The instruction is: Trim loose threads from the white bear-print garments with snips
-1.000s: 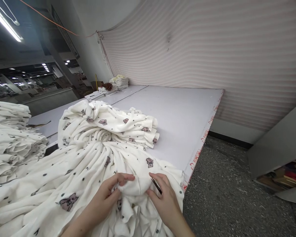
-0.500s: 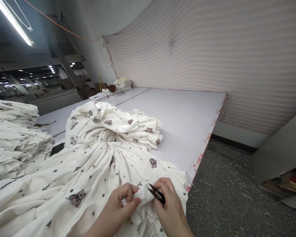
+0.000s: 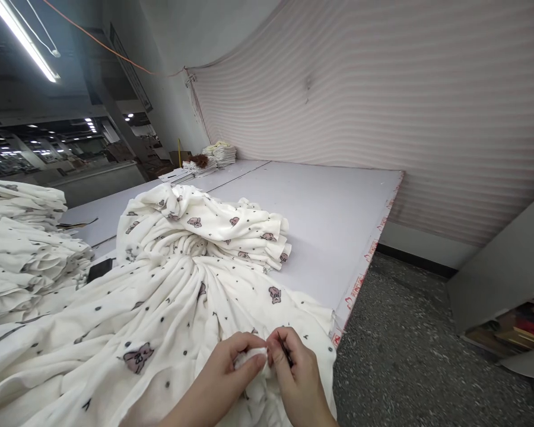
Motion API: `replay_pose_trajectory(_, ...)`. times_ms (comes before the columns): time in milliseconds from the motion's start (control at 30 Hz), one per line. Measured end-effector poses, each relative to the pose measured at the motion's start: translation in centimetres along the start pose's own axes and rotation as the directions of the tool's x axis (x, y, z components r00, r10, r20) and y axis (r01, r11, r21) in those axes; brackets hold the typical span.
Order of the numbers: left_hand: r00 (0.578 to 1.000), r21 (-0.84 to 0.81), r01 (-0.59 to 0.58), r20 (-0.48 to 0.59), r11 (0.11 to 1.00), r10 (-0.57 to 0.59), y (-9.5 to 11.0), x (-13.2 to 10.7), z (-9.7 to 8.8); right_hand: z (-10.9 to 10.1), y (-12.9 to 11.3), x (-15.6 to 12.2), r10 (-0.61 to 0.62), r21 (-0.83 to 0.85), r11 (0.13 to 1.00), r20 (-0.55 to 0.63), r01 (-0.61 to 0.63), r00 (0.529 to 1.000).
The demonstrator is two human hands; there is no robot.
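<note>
White fleecy fabric [image 3: 160, 320] printed with small brown animals and dark dots spreads in folds over the near table. My left hand [image 3: 226, 370] pinches a white edge of this fabric between thumb and fingers. Right against it, my right hand [image 3: 296, 370] is closed around small dark thread snips [image 3: 285, 350], of which only a narrow part shows. Its thumb and forefinger tips meet at the fabric edge beside my left fingertips. Whether they also grip the cloth or a thread there is too small to tell.
Bunched matching fabric [image 3: 204, 225] lies farther up the pale table [image 3: 338, 201]. Folded fabric stacks [image 3: 22, 255] stand at left, near a black flat object [image 3: 100, 270]. Striped sheeting [image 3: 382, 107] hangs behind. A grey cabinet [image 3: 507, 284] stands on the floor at right.
My right hand has turned and moved left until its fingertips meet my left ones. The snips, whose blades pointed at the cloth, are now mostly hidden in the palm.
</note>
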State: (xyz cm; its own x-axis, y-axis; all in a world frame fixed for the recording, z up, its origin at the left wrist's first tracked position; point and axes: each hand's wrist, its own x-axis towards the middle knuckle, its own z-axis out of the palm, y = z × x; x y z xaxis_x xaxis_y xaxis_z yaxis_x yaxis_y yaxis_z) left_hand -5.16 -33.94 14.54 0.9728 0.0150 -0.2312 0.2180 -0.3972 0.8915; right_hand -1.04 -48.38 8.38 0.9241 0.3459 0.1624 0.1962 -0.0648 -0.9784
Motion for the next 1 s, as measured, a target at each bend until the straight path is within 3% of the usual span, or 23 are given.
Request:
replay_pose_trajectory(133,0.997,-0.059,0.037,-0.064,0.998,-0.04,0.8,0.2,0.1,-0.7,-0.2,-0.3,0.051,0.145,0.988,-0.048,-0.044,0.998)
replay_pose_trajectory(233,0.993,-0.069,0.067,-0.088,0.995,-0.073,0.5,0.2,0.1,-1.9,-0.2,-0.5,0.008,0.058,0.998,-0.008,-0.007,1.0)
replay_pose_trajectory(400,0.994,0.01,0.076,-0.073,0.997,-0.075,0.3,0.4,0.3,-2.5,-0.1,-0.5,0.041,-0.063,0.997,0.117,-0.034,0.992)
replay_pose_trajectory(533,0.996,0.049,0.078,-0.04,0.996,-0.076,0.7,0.6,0.3,-2.5,0.2,-0.3,0.065,-0.049,0.997,0.097,-0.061,0.993)
replay_pose_trajectory(633,0.998,0.059,0.07,-0.003,0.996,-0.07,0.5,0.4,0.1,-3.0,0.7,0.1,0.118,0.079,0.989,0.066,-0.123,0.991)
replay_pose_trajectory(700,1.0,0.14,0.026,0.0,0.99,-0.027,-0.2,0.0,0.2,-3.3,0.9,0.4,0.166,0.211,0.958,0.154,-0.196,0.974)
replay_pose_trajectory(767,0.986,0.317,-0.153,-0.019,0.936,0.167,-1.2,-0.3,0.4,-3.5,0.9,0.6,0.197,0.243,0.932,0.286,-0.27,0.938)
replay_pose_trajectory(800,0.947,0.425,-0.274,-0.035,0.863,0.318,-1.7,-0.4,0.6,-3.5,0.9,0.6,0.199,0.213,0.938,0.313,-0.273,0.928)
replay_pose_trajectory(833,0.877,0.524,-0.388,-0.042,0.758,0.478,-2.3,-0.6,0.8,-3.5,0.8,0.4,0.183,0.16,0.958,0.3,-0.238,0.936)
replay_pose_trajectory(900,0.69,0.648,-0.538,-0.028,0.538,0.723,-3.2,-0.7,1.1,-3.3,0.8,-0.3,0.095,0.005,0.995,0.18,-0.097,0.979)
replay_pose_trajectory(933,0.618,0.678,-0.568,-0.023,0.466,0.786,-3.5,-0.8,1.2,-3.3,0.9,-0.7,0.036,-0.084,0.996,0.122,-0.026,0.992)
replay_pose_trajectory(967,0.574,0.691,-0.584,-0.02,0.426,0.819,-3.7,-0.8,1.2,-3.2,1.0,-1.2,-0.009,-0.163,0.986,0.086,0.023,0.996)
replay_pose_trajectory(1000,0.557,0.691,-0.595,-0.015,0.411,0.83,-3.9,-0.9,1.3,-3.3,1.1,-1.7,-0.023,-0.223,0.974,0.067,0.037,0.998)
